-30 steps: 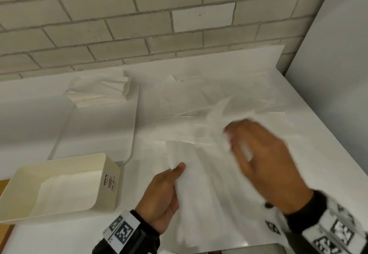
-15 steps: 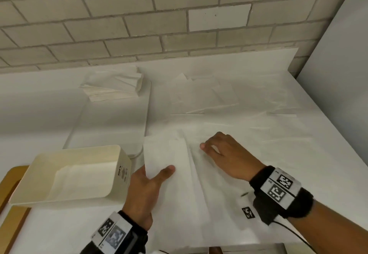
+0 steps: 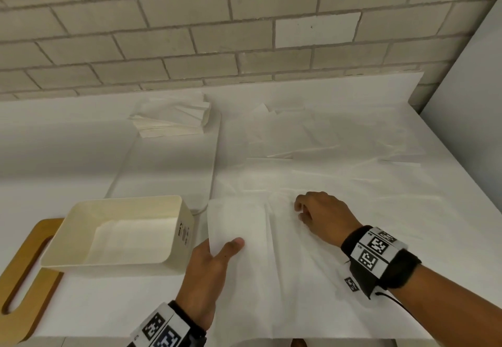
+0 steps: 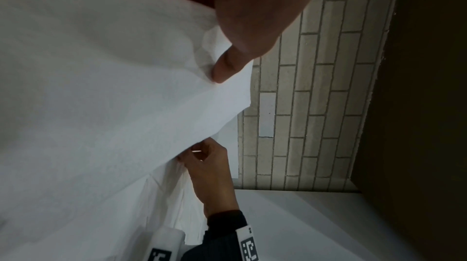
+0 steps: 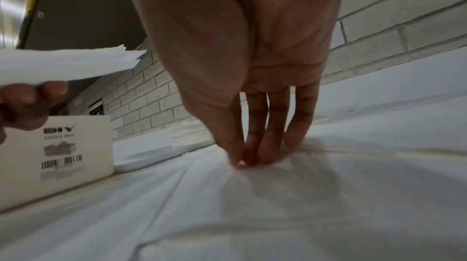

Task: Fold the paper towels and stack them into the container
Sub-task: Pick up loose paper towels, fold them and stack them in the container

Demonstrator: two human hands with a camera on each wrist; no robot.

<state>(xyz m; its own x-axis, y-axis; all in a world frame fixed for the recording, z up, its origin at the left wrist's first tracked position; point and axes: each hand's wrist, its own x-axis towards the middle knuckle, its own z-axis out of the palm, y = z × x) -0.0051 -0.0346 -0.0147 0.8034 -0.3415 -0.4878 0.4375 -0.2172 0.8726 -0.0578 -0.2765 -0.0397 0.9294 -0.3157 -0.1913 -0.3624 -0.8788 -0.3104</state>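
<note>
L hand [image 3: 209, 267] gripped folded towel [image 3: 235, 221], R hand [image 3: 322, 212] pinched flat sheet [image 3: 312, 278] at 3 o'clock; risk: sheet bunching/tearing, fold slipping before container [image 3: 119, 233] at 9.

This looks like a plain utility or test room set up for recording, not a home. A painted brick wall [image 3: 190, 34] of pale blocks with grey mortar runs directly behind the white table [image 3: 54, 151], and a smooth grey partition [image 3: 472, 80] meets that wall at its right end. The table surface is covered in white paper sheeting [image 3: 326, 178]. Both wrists, in front of the wall, wear black bands with printed square tracking markers [image 3: 376, 248].
</note>
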